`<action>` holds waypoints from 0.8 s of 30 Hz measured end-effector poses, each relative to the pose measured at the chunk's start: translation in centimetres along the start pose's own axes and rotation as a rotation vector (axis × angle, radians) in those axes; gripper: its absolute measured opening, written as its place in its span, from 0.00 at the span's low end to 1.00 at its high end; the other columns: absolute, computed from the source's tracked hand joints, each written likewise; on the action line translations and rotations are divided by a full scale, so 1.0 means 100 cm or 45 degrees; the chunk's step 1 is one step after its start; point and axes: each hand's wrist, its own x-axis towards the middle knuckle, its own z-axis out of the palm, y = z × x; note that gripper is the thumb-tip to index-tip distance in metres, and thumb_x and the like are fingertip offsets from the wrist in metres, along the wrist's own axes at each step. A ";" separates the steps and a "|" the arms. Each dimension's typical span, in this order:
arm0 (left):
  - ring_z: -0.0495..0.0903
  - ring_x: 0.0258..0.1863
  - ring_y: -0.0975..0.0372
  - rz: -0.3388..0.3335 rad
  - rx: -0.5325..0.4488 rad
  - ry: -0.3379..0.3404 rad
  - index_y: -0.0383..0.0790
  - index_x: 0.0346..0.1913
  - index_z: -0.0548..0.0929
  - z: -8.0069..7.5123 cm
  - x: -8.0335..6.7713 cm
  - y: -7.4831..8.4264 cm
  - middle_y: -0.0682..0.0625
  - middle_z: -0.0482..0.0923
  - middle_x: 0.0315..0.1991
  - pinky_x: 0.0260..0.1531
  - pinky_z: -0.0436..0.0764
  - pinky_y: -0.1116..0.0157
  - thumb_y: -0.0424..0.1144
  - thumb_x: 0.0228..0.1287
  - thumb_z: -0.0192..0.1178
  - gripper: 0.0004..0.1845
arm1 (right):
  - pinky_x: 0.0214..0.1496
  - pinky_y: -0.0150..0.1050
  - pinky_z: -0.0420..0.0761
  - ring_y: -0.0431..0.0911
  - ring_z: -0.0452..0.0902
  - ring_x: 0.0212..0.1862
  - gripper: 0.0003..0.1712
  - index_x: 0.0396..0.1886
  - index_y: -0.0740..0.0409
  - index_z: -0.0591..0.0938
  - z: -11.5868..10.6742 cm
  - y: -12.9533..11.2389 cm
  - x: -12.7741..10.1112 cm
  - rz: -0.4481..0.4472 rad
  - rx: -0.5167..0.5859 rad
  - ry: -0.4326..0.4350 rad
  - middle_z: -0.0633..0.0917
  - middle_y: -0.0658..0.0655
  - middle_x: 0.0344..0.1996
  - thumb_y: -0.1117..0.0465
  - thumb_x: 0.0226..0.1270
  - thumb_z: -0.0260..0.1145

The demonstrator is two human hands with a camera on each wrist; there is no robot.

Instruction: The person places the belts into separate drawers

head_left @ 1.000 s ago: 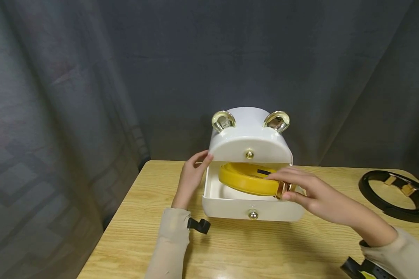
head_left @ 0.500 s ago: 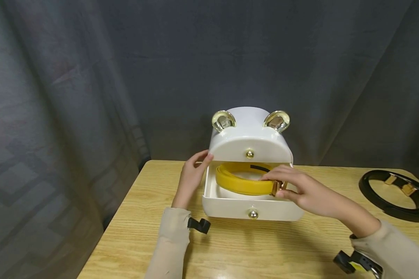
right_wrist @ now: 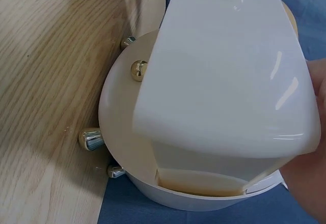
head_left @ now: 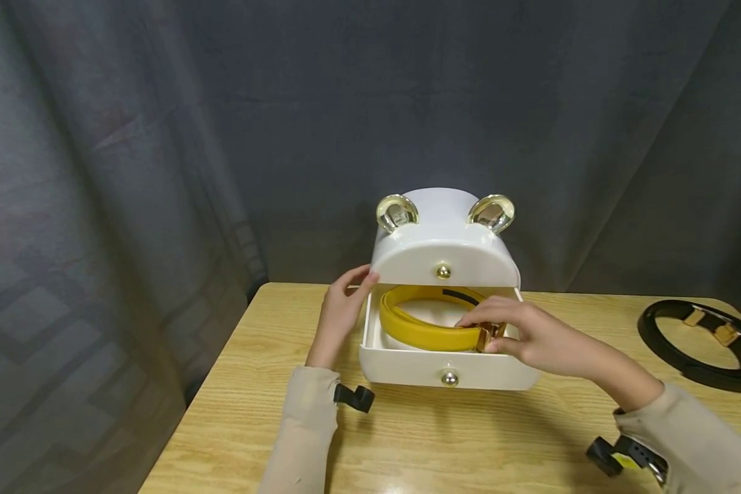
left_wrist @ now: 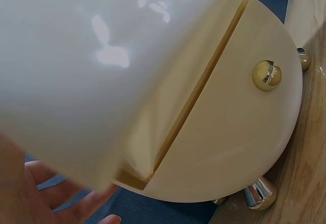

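Observation:
A rounded white storage box (head_left: 441,226) with gold ears stands on the table, one white drawer (head_left: 401,370) pulled out. Inside that drawer lies a coiled yellow belt (head_left: 422,337). My right hand (head_left: 534,337) pinches the belt by its gold buckle (head_left: 488,336), over the drawer's right side. My left hand (head_left: 339,312) touches the box's left edge, thumb in front and fingers along the side. In the left wrist view its fingers (left_wrist: 76,203) reach past the drawer's corner. The right wrist view shows only part of the right hand (right_wrist: 305,183); the belt is hidden there.
A coiled black belt (head_left: 694,367) with gold fittings lies on the wooden table (head_left: 247,384) at the right. Below the pulled-out drawer is a rounded front (left_wrist: 219,132) with a gold knob (left_wrist: 266,75). A dark curtain (head_left: 321,123) hangs behind the table.
My right hand has moved left and slightly lower with the buckle, and the yellow belt's coil now sits deeper and wider in the drawer. The left hand stays at the box's edge.

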 end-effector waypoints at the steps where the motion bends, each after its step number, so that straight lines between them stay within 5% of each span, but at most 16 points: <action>1: 0.79 0.51 0.54 0.003 0.003 0.002 0.44 0.62 0.80 0.000 0.000 0.000 0.47 0.81 0.54 0.52 0.79 0.56 0.55 0.69 0.61 0.26 | 0.42 0.33 0.77 0.38 0.74 0.44 0.26 0.57 0.55 0.83 0.000 0.001 0.000 -0.002 0.010 -0.012 0.83 0.47 0.47 0.70 0.56 0.72; 8: 0.79 0.51 0.53 0.016 0.013 0.014 0.43 0.63 0.80 0.001 0.000 0.000 0.46 0.81 0.55 0.52 0.78 0.55 0.56 0.69 0.60 0.27 | 0.43 0.34 0.79 0.39 0.76 0.44 0.22 0.55 0.57 0.84 -0.005 0.007 0.005 0.034 0.042 -0.117 0.85 0.51 0.48 0.66 0.59 0.73; 24: 0.79 0.52 0.52 0.017 0.000 0.014 0.42 0.63 0.80 0.001 -0.003 0.001 0.45 0.80 0.56 0.53 0.77 0.53 0.55 0.69 0.60 0.26 | 0.37 0.35 0.82 0.39 0.80 0.36 0.23 0.44 0.55 0.89 -0.006 0.015 0.023 0.237 0.191 -0.350 0.86 0.43 0.35 0.79 0.50 0.70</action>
